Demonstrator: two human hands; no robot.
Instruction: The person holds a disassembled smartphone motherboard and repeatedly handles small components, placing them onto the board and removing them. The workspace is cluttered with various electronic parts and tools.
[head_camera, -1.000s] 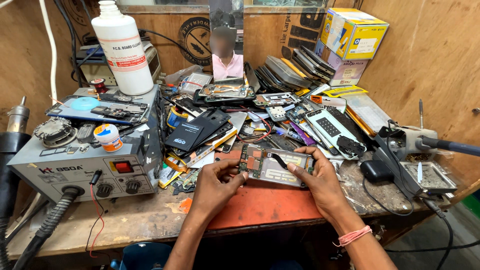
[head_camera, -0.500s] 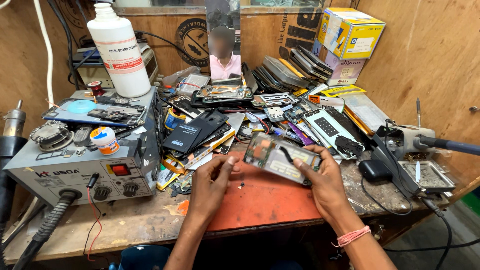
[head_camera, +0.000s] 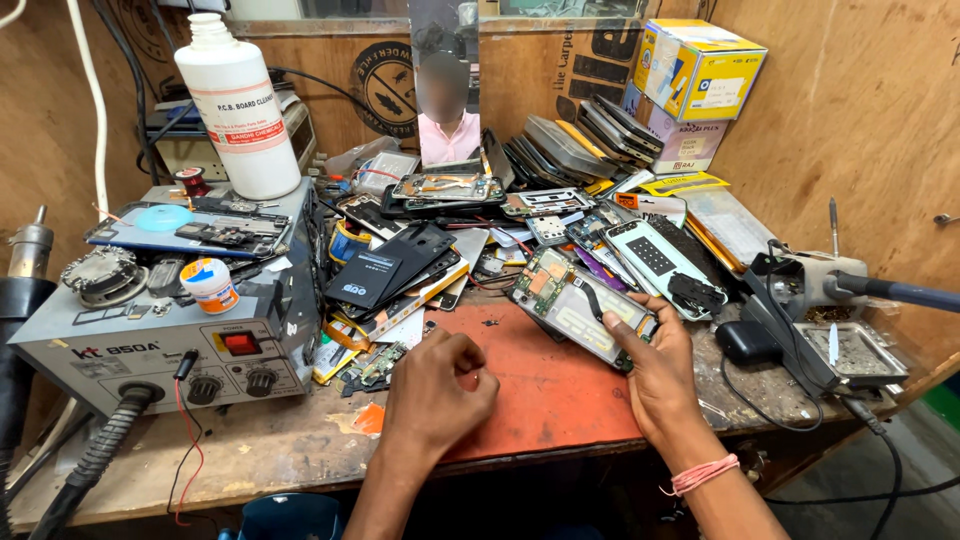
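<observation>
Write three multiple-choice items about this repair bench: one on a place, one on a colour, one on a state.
1. Where does the white bottle stand?
A. On the grey machine at the left
B. On the red mat
C. On the yellow box

2. What colour is the mat under the hands?
A. Blue
B. Green
C. Red

3. What is the right hand doing?
A. Resting flat and empty
B. Holding an opened phone
C. Gripping the bottle

Answers:
1. A, the bottle sits on top of the grey machine at the bench's left.
2. C, the mat between the arms is red.
3. B, the right hand grips the opened phone by its lower end, its inner parts showing, while the left hand is curled above the mat, apart from it.
</observation>
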